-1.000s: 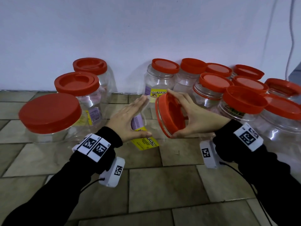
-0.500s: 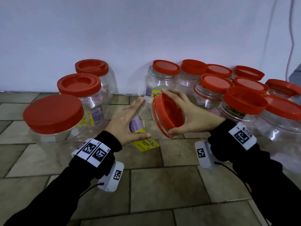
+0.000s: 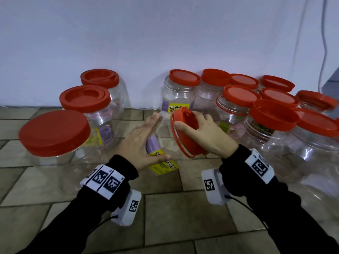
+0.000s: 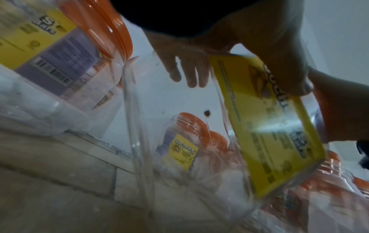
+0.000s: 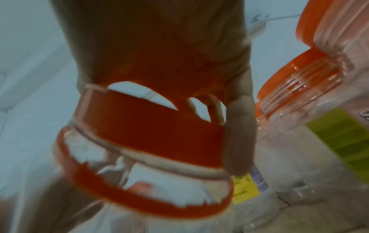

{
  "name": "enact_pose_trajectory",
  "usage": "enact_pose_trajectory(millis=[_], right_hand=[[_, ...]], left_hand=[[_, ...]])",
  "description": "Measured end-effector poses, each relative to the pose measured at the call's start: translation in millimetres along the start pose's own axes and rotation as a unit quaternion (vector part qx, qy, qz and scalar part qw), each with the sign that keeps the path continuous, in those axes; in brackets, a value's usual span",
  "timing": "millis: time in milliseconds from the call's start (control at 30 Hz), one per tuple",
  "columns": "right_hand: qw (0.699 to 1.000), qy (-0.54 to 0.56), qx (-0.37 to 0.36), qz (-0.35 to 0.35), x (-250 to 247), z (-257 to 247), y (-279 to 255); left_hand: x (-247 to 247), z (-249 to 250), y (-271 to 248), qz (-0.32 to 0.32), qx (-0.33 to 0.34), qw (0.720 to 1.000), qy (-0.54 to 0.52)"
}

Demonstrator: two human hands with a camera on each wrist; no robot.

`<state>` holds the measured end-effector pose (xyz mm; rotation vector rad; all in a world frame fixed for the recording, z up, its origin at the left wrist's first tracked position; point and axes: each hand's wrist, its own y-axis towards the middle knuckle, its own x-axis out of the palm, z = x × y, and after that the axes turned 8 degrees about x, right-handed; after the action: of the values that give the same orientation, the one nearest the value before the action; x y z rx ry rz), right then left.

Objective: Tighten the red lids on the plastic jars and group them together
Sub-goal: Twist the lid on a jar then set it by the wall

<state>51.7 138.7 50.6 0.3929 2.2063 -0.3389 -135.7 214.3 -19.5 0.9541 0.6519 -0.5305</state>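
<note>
A clear plastic jar (image 3: 159, 133) with a yellow label (image 3: 165, 165) is held tilted above the tiled floor, its mouth facing right. My left hand (image 3: 141, 142) lies flat along its side with straight fingers, the thumb under the label. My right hand (image 3: 207, 136) grips the red lid (image 3: 185, 132) on the jar's mouth, thumb on the rim. In the left wrist view the fingers (image 4: 187, 69) reach over the clear jar and the thumb presses the label (image 4: 275, 126). The right wrist view shows the lid (image 5: 151, 126) in my curled fingers, blurred.
Several red-lidded jars (image 3: 271, 114) crowd the wall at the right, and one labelled jar (image 3: 178, 99) stands just behind my hands. Three more jars (image 3: 55, 132) stand at the left. A cable (image 3: 325, 43) hangs down the white wall. Tiled floor (image 3: 183, 217) lies in front.
My right hand has turned round the lid, its thumb moving from the lid's lower edge to its upper rim. The left hand stays flat on the jar.
</note>
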Motion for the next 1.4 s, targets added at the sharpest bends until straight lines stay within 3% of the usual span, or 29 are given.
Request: enact_pose_trajectory(millis=[200, 300, 467, 567, 733, 867, 1100, 1400], right_hand=[[0.988, 0.152, -0.029, -0.028, 3.4, 21.5, -13.0], [0.979, 0.187, -0.014, -0.081, 8.6, 40.9, -23.7], [0.961, 0.201, -0.079, -0.17, 17.2, 59.2, -44.3], [0.953, 0.232, -0.131, -0.147, 18.1, 61.6, -50.1], [0.929, 0.273, -0.193, -0.157, 26.5, 54.2, -59.8], [0.915, 0.277, -0.238, -0.173, 43.6, 39.1, -69.3], [0.934, 0.196, -0.27, -0.125, 91.1, -7.0, -94.2], [0.945, 0.165, -0.269, -0.084, 153.8, -70.2, -132.1]], left_hand=[[2.4, 3.9, -6.8, 0.033, -0.028, 0.999, -0.033], [-0.1, 11.8, -9.3, 0.059, -0.067, 0.994, -0.06], [9.2, 50.2, -20.0, 0.103, -0.118, 0.98, -0.122], [13.0, 68.8, -29.0, 0.132, -0.134, 0.973, -0.137], [4.4, 82.5, -51.8, 0.171, -0.139, 0.965, -0.141], [-10.2, 84.9, -84.7, 0.191, -0.182, 0.957, -0.116], [-56.5, 84.4, -142.6, 0.213, -0.198, 0.947, -0.138], [-120.0, 49.2, -208.7, 0.179, -0.22, 0.948, -0.148]])
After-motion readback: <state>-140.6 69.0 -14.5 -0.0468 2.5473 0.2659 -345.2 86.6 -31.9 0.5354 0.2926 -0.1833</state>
